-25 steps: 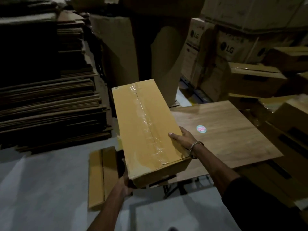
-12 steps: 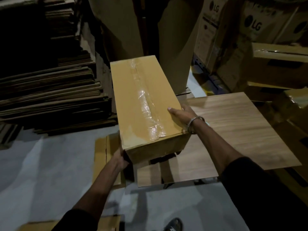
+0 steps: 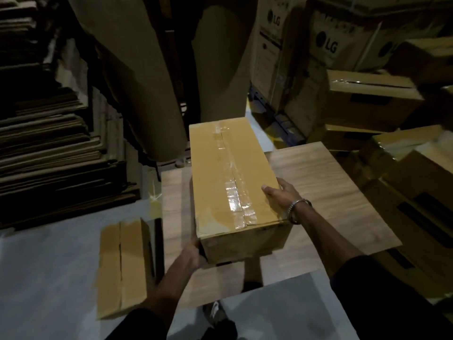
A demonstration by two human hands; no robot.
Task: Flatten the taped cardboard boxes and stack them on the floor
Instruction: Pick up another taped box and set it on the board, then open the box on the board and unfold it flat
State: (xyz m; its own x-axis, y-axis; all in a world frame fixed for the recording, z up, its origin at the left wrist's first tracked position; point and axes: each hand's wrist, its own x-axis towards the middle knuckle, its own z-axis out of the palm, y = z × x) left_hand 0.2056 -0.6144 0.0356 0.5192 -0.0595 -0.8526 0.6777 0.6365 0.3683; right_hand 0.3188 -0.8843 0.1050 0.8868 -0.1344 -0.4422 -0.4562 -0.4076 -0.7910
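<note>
Taped box over the wooden board, its near end toward the board's near edge. Left hand grips the box's near-left lower corner; right hand clasps its right top edge. Flattened box on the floor, left.
</note>
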